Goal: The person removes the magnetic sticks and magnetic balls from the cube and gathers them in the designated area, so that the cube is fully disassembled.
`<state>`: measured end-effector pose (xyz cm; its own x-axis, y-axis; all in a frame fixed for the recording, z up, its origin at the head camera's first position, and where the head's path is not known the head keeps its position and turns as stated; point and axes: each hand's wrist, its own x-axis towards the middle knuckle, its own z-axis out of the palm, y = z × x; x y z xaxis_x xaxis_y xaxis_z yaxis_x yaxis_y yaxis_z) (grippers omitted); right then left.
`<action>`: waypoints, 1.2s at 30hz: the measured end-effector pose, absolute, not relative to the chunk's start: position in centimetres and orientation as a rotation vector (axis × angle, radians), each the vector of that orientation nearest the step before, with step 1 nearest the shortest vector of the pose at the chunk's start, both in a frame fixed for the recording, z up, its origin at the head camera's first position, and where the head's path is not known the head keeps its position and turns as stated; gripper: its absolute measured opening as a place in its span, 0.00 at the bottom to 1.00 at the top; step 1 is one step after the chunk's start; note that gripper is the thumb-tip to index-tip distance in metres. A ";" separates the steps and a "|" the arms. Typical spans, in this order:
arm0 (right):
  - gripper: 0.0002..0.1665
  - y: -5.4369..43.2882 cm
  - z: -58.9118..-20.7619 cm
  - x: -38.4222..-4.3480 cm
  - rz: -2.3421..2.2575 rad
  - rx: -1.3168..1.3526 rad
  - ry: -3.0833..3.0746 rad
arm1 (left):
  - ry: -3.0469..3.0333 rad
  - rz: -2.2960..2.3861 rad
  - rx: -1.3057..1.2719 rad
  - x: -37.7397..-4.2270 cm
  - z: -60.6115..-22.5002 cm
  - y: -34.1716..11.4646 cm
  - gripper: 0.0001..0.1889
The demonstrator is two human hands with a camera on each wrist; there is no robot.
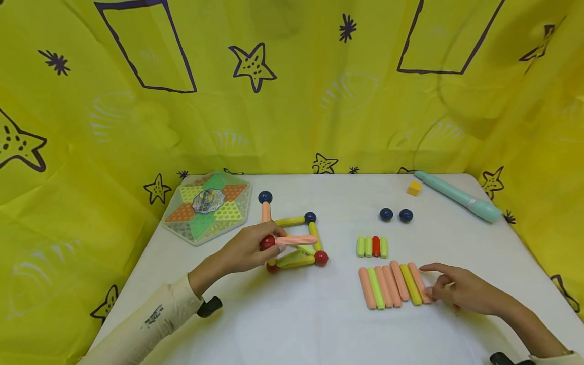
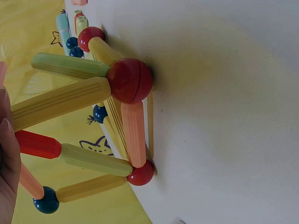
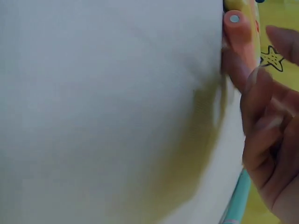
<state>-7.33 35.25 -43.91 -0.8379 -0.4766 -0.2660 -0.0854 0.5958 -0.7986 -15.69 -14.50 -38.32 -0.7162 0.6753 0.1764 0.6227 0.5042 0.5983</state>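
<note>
My left hand (image 1: 248,248) grips a red ball (image 1: 267,243) at the top of a frame of magnetic rods and balls. A ribbed pink rod (image 1: 296,240) juts right from that ball. Lower down, yellow rods (image 1: 301,261) meet at a red ball (image 1: 321,258), and a blue ball (image 1: 310,217) marks a back corner. In the left wrist view, a red ball (image 2: 130,80) joins green, yellow and pink rods beside the fingers. My right hand (image 1: 465,291) is at the right end of a row of rods, its thumb and forefinger spread beside the last pink rod (image 1: 418,281).
Short green rods and a red rod (image 1: 376,247) lie behind the row. Two blue balls (image 1: 386,214), a yellow cube (image 1: 414,188) and a teal wand-like object (image 1: 456,195) are farther back. A hexagonal game box (image 1: 237,218) sits at the back left, before a yellow curtain (image 1: 292,126).
</note>
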 end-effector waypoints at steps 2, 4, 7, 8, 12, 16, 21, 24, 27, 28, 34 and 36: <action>0.28 34.9 -43.2 -7.5 -1.097 -0.487 2.475 | 2.657 1.007 1.148 -15.7 -38.3 -14.5 0.10; 0.25 34.2 -42.2 -8.0 -1.039 -0.495 2.584 | 2.655 1.011 1.148 -15.7 -38.3 -14.6 0.10; 0.22 31.8 -40.3 -9.0 -0.993 -0.500 2.693 | 2.658 1.007 1.147 -15.8 -38.3 -14.6 0.10; 0.21 30.7 -39.7 -9.4 -0.986 -0.509 2.712 | 2.660 1.005 1.148 -15.8 -38.3 -14.6 0.10; 0.18 25.4 -37.8 -11.2 -1.003 -0.649 2.717 | 2.671 0.990 1.146 -15.9 -38.2 -14.6 0.11; 0.22 19.9 -37.2 -13.1 -1.023 -0.798 2.651 | 2.670 0.998 1.162 -16.1 -38.2 -14.6 0.11; 0.23 14.9 -37.2 -15.0 -1.096 -0.968 2.511 | 2.672 1.039 1.192 -16.1 -38.5 -14.5 0.10; 0.17 13.4 -37.4 -15.7 -1.136 -1.012 2.460 | 2.681 1.048 1.190 -16.0 -38.6 -14.5 0.10; 0.12 12.8 -37.6 -15.9 -1.153 -1.020 2.442 | 2.694 1.013 1.210 -15.9 -38.5 -14.6 0.12; 0.12 12.8 -37.6 -15.9 -1.154 -1.020 2.437 | 2.699 0.996 1.231 -15.9 -38.4 -14.8 0.13; 0.11 12.8 -37.5 -16.0 -1.153 -1.039 2.438 | 2.800 1.035 1.302 -16.8 -37.2 -16.2 0.17; 0.10 12.7 -37.5 -16.2 -1.159 -1.049 2.437 | 2.858 1.150 1.224 -17.8 -36.9 -16.8 0.14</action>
<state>-16.20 12.73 -37.46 -0.7112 -0.6984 0.0801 -0.5029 0.4259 -0.7521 -17.77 -16.82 -36.87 -0.7142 0.5721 0.4033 0.6920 0.4905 0.5297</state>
